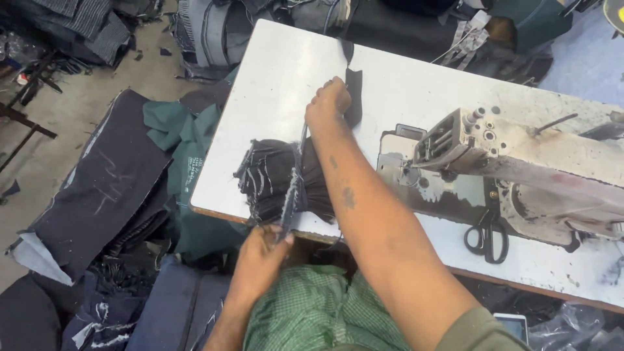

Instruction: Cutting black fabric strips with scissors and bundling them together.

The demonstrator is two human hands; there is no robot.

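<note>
Fingers of left hand (260, 250) hidden gripping strip (294, 175); right hand (328, 104) fingertips unseen.

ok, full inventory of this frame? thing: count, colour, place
table: 1, white, centre
sewing machine: 1, off-white, worn, table right
scissors: 1, black, table, in front of the machine
fabric bundle: 1, black, tied, table's near edge
strip: 1, dark, around the bundle, held taut
fabric piles: several, navy and green, floor left
phone: 1, white edge, bottom right
left hand: pinches the strip's near end
right hand: grips its far end
</note>
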